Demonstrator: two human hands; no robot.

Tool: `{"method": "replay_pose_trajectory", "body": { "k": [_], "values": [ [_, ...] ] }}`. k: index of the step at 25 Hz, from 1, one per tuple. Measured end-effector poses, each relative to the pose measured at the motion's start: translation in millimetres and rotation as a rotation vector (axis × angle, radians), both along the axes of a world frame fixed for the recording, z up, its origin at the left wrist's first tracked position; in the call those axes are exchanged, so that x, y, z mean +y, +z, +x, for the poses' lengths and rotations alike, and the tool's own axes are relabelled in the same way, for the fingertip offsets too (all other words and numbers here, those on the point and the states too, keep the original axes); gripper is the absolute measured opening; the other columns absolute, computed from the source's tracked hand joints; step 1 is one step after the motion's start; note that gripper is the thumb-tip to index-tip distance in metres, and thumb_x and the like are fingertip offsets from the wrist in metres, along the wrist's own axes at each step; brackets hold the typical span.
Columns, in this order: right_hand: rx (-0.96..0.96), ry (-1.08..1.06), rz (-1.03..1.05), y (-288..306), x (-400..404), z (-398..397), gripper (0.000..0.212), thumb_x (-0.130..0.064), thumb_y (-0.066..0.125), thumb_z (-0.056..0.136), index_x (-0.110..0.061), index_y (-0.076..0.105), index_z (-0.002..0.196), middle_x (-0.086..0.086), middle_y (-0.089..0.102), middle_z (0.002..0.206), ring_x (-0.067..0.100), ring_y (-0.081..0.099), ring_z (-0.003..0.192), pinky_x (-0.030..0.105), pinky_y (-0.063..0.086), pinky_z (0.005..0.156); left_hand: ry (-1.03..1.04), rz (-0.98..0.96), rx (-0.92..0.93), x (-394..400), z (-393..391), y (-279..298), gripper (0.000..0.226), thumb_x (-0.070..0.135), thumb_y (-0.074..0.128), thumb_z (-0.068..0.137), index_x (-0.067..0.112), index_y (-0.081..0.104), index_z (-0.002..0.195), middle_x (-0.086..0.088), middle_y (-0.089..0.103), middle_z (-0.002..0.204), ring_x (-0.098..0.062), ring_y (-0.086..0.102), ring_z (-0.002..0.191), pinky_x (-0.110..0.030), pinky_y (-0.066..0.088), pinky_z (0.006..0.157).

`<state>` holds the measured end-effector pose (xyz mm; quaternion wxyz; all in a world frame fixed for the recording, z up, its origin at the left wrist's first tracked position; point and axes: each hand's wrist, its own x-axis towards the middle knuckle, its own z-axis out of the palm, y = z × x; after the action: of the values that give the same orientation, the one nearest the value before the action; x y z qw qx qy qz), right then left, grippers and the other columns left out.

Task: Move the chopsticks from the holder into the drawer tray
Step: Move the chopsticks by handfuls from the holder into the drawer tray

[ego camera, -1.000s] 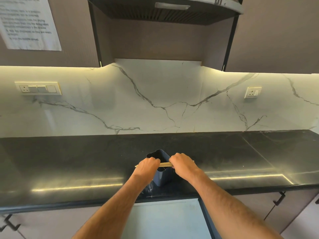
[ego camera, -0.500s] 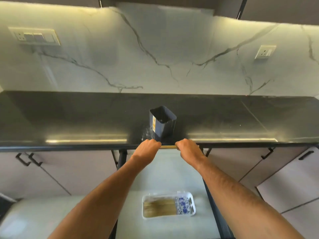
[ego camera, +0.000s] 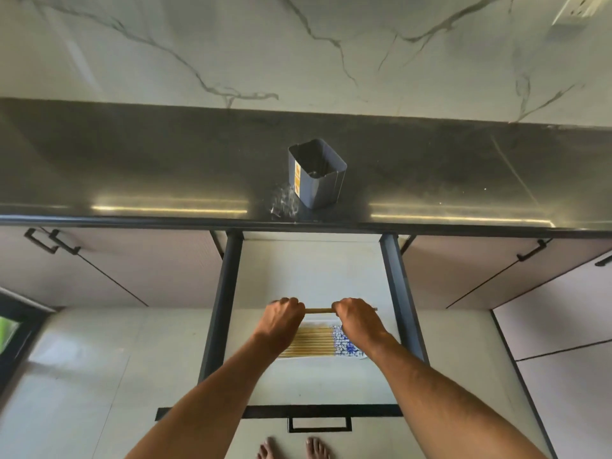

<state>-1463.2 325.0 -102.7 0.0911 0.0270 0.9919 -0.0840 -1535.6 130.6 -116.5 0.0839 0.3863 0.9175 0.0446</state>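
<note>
Both fists grip a bundle of wooden chopsticks (ego camera: 318,311) held level over the open drawer (ego camera: 311,270). My left hand (ego camera: 281,318) holds one end and my right hand (ego camera: 356,318) the other. Just below them a white tray (ego camera: 323,356) lies on the drawer floor, with several chopsticks (ego camera: 311,341) side by side in it, their ends patterned blue and white. The dark blue holder (ego camera: 317,175) stands upright on the black counter, and no chopsticks show above its rim.
The black counter (ego camera: 132,167) overhangs the drawer's back. Dark drawer side rails (ego camera: 222,303) flank the hands. The drawer front and handle (ego camera: 319,424) are near my bare feet. Closed cabinets with black handles (ego camera: 53,241) sit to both sides.
Both hands have carried the chopsticks down from the holder's top, past the counter edge, to just above the tray. The view has tilted downward.
</note>
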Motion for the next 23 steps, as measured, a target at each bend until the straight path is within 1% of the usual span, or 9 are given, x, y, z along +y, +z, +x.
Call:
{"method": "replay_pose_trajectory", "body": {
  "k": [3, 7, 10, 12, 14, 16, 18, 20, 23],
  "values": [
    [-0.050, 0.020, -0.006, -27.1, -2.4, 13.5, 0.021, 0.004, 0.055, 0.083, -0.010, 0.068, 0.090, 0.011, 0.072, 0.090, 0.027, 0.069, 0.085, 0.031, 0.047, 0.068, 0.001, -0.035, -0.054, -2.5, 20.3, -29.1, 0.028, 0.001, 0.050, 0.089, 0.007, 0.065, 0.111, -0.014, 0.067, 0.106, -0.035, 0.065, 0.096, -0.042, 0.051, 0.076],
    [-0.066, 0.028, -0.027, -55.2, -5.4, 24.1, 0.023, 0.005, 0.058, 0.086, -0.011, 0.070, 0.098, 0.007, 0.073, 0.096, 0.020, 0.070, 0.090, 0.029, 0.055, 0.077, 0.063, -0.013, -0.117, -4.2, 32.4, -54.5, 0.027, 0.004, 0.049, 0.095, 0.009, 0.065, 0.117, -0.013, 0.069, 0.111, -0.030, 0.067, 0.098, -0.037, 0.053, 0.078],
    [-0.093, 0.020, -0.047, -70.7, -6.8, 26.7, 0.028, 0.009, 0.056, 0.084, -0.009, 0.070, 0.101, 0.008, 0.074, 0.099, 0.021, 0.070, 0.092, 0.032, 0.058, 0.079, 0.150, 0.060, -0.218, -3.3, 33.5, -63.6, 0.024, 0.009, 0.046, 0.099, 0.009, 0.068, 0.108, -0.011, 0.071, 0.107, -0.027, 0.070, 0.091, -0.032, 0.056, 0.070],
    [-0.116, 0.024, -0.060, -78.2, -7.7, 27.0, 0.032, 0.011, 0.052, 0.083, -0.009, 0.069, 0.101, 0.008, 0.073, 0.101, 0.022, 0.070, 0.094, 0.033, 0.058, 0.080, 0.236, 0.100, -0.298, -2.6, 33.4, -68.5, 0.027, 0.014, 0.042, 0.100, 0.010, 0.068, 0.096, -0.010, 0.071, 0.100, -0.026, 0.068, 0.084, -0.028, 0.049, 0.062],
    [-0.127, 0.023, -0.076, -82.5, -8.6, 26.7, 0.033, 0.013, 0.049, 0.083, -0.009, 0.067, 0.100, 0.008, 0.073, 0.101, 0.023, 0.070, 0.093, 0.032, 0.057, 0.079, 0.277, 0.105, -0.340, -1.7, 32.9, -74.3, 0.029, 0.016, 0.040, 0.099, 0.011, 0.066, 0.088, -0.010, 0.070, 0.094, -0.028, 0.067, 0.082, -0.028, 0.044, 0.060],
    [-0.132, 0.023, -0.090, -87.5, -8.8, 26.1, 0.033, 0.014, 0.048, 0.084, -0.008, 0.067, 0.100, 0.009, 0.072, 0.100, 0.023, 0.070, 0.092, 0.032, 0.057, 0.077, 0.278, 0.090, -0.349, -0.5, 31.7, -79.9, 0.029, 0.016, 0.040, 0.099, 0.011, 0.065, 0.086, -0.010, 0.069, 0.091, -0.029, 0.067, 0.082, -0.029, 0.043, 0.060],
    [-0.141, 0.022, -0.101, -91.5, -8.9, 25.2, 0.033, 0.015, 0.048, 0.084, -0.007, 0.067, 0.100, 0.010, 0.072, 0.100, 0.023, 0.070, 0.091, 0.032, 0.057, 0.078, 0.271, 0.074, -0.343, -0.4, 30.5, -84.2, 0.026, 0.012, 0.042, 0.099, 0.010, 0.067, 0.091, -0.011, 0.070, 0.095, -0.028, 0.067, 0.084, -0.033, 0.049, 0.064],
    [-0.145, 0.017, -0.117, -95.1, -8.2, 24.1, 0.034, 0.015, 0.049, 0.083, -0.007, 0.067, 0.101, 0.010, 0.071, 0.101, 0.022, 0.069, 0.093, 0.032, 0.057, 0.080, 0.195, 0.010, -0.280, -1.6, 31.5, -90.3, 0.023, 0.005, 0.046, 0.099, 0.011, 0.067, 0.104, -0.010, 0.068, 0.107, -0.027, 0.066, 0.091, -0.035, 0.054, 0.073],
    [-0.141, 0.015, -0.134, -98.1, -7.9, 21.2, 0.036, 0.015, 0.049, 0.081, -0.007, 0.068, 0.103, 0.010, 0.070, 0.106, 0.024, 0.067, 0.099, 0.034, 0.055, 0.085, 0.120, -0.054, -0.219, -2.7, 32.5, -99.1, 0.028, 0.002, 0.051, 0.095, 0.014, 0.061, 0.119, -0.007, 0.061, 0.120, -0.025, 0.063, 0.102, -0.034, 0.052, 0.081]
  ]
}}
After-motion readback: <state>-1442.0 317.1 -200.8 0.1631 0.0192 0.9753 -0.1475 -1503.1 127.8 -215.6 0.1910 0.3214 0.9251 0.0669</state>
